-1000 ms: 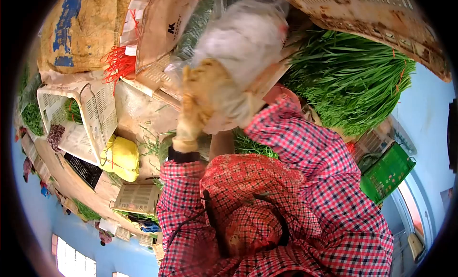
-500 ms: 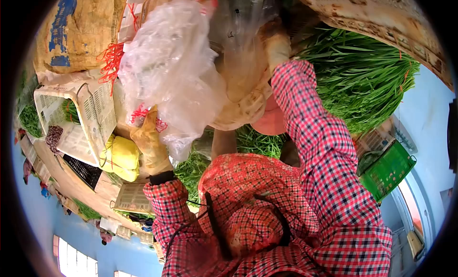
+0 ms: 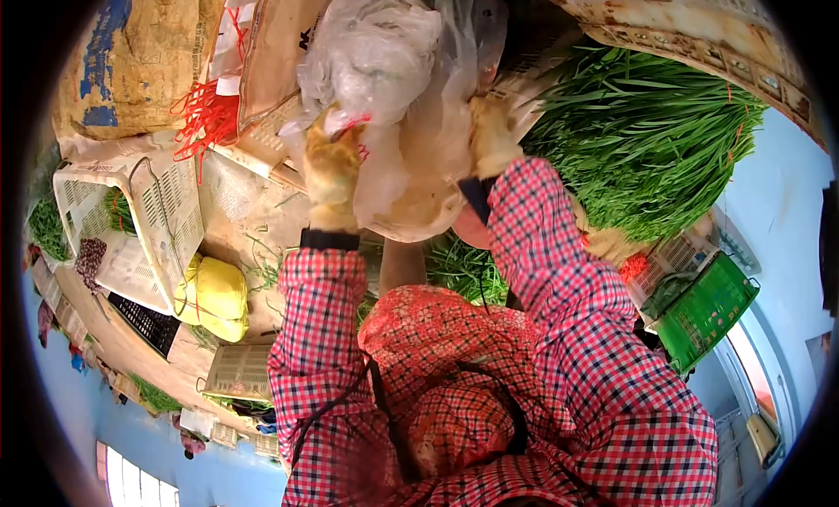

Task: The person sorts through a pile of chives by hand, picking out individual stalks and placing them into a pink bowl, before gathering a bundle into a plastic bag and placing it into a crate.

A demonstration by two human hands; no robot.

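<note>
A crumpled bunch of clear plastic bags [image 3: 376, 57] with red ties lies in front of me, over a larger translucent plastic sheet [image 3: 441, 149]. My left hand [image 3: 332, 170], in a stained work glove, is closed on the bunch near its red ties. On the other side my right hand [image 3: 494, 138], gloved too, has its fingers curled at the edge of the sheet. Just beyond that hand, a big bundle of long green leaves [image 3: 647, 140], like garlic chives, is tied with red string.
At left are a white plastic crate [image 3: 170, 218], a yellow bundle [image 3: 218, 297], red strings [image 3: 208, 114] and a tan sack [image 3: 162, 61]. A green crate [image 3: 708, 315] stands at right. A rusty-edged crate [image 3: 690, 35] overhangs the upper right. Loose leaves [image 3: 468, 267] lie below the sheet.
My left hand has moved right and up, bringing the crumpled plastic bags with it and uncovering floor at left. My right hand has come down and nearer to me.
</note>
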